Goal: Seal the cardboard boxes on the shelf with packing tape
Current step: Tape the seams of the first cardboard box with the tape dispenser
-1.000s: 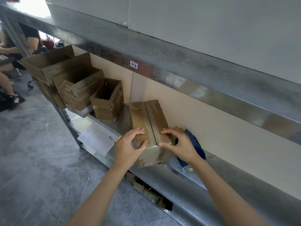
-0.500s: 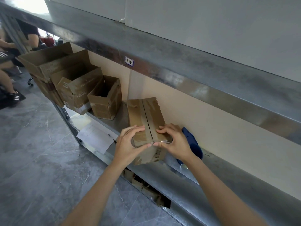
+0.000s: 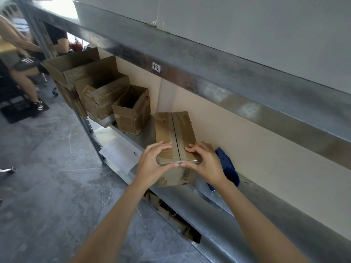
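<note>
At the far left of the shelf (image 3: 209, 211), three open boxes (image 3: 131, 114) are seen with their flaps up, and a sheet of paper (image 3: 117, 154) lies near them. These are judged to be unsealed.

The left hand (image 3: 152, 166) is clamped on the near left corner of the closed box (image 3: 174, 130), with fingers curved over the top flap and the thumb laid along the near edge. That box sits mid-shelf at the front lip, its two flaps met along a centre seam. A strip of clear tape (image 3: 178, 162) is stretched across the near edge, over the seam's end. The right hand (image 3: 207, 164) is clamped likewise on the near right corner, its thumb tip almost touching the left thumb. Just right of it lies a blue tape dispenser (image 3: 228, 168), partly hidden by the hand.

For a sound seal, the flaps should be held flush while the strip is rubbed outward from the seam by both thumbs, and the overhang folded firmly down the near face. Whether fresh tape runs the seam's full length cannot be told.
</note>
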Demonstrator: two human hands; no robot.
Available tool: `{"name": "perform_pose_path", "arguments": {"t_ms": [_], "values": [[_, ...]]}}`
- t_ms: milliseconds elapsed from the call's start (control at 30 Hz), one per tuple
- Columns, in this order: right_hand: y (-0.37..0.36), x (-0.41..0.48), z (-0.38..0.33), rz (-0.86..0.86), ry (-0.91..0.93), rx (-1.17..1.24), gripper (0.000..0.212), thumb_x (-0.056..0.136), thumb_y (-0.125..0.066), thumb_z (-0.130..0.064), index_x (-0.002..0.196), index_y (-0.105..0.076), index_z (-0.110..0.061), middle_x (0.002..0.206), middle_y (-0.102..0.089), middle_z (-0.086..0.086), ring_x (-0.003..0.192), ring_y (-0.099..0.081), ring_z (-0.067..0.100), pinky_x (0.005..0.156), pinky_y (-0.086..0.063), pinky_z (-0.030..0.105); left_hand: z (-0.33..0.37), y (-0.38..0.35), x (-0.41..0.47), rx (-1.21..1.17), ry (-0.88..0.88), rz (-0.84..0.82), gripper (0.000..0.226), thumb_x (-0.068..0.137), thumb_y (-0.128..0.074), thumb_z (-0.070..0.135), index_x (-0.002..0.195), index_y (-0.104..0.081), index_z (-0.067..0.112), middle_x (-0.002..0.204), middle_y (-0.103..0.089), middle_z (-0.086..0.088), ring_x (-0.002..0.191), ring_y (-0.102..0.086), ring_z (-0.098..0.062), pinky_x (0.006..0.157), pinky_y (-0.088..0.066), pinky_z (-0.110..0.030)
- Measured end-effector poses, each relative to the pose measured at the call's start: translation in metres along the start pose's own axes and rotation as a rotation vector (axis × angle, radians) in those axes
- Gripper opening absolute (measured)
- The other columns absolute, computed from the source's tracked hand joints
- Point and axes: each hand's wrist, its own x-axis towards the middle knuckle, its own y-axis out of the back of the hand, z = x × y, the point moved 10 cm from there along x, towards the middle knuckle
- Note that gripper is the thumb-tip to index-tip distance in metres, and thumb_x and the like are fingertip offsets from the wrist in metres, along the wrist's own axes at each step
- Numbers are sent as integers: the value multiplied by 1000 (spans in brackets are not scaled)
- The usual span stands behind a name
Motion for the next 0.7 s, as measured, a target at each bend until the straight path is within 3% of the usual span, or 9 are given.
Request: {"name": "perform_pose_path", "arguments": {"t_ms": [100, 267, 367, 567, 700], "values": [[-3, -2, 3, -22, -8, 26, 66, 70, -70, -61, 123, -66, -22, 126, -57, -13, 122, -43, 9, 91, -42, 26, 4, 2, 0, -20, -7, 1, 68, 63, -81, 60, 124, -63, 37, 130, -55, 29, 134, -35, 8, 108, -42, -43], [-3, -3, 13, -80, -17, 126, 52, 76, -76, -45, 126, -62, -33, 129, -52, -22, 131, -39, 5, 101, -31, 20, 5, 4, 3, 51, -48, -80, 73, 64, -71, 70, 128, -61, 36, 134, -55, 31, 135, -35, 7, 111, -39, -41], [-3, -2, 15, -64, -25, 116, 48, 79, -78, -37, 124, -64, -32, 130, -54, -20, 133, -39, 8, 104, -33, 25, 4, 3, 5, 89, -78, -106, 69, 68, -72, 68, 129, -59, 39, 135, -53, 33, 135, -36, 6, 109, -40, -45], [-4, -5, 14, -119, -40, 107, 52, 77, -76, -39, 127, -60, -37, 136, -52, -21, 136, -37, 4, 112, -30, 30, 4, 3, 7, 140, -153, -224, 71, 71, -74, 63, 135, -55, 40, 140, -47, 35, 138, -31, 8, 111, -38, -47], [-3, -3, 19, -205, -84, 86, 54, 81, -76, -28, 131, -59, -35, 137, -47, -25, 137, -33, -2, 116, -28, 32, 0, 6, 13, 145, -198, -317, 72, 72, -69, 68, 137, -52, 43, 143, -42, 37, 139, -31, 7, 110, -37, -55]]}}
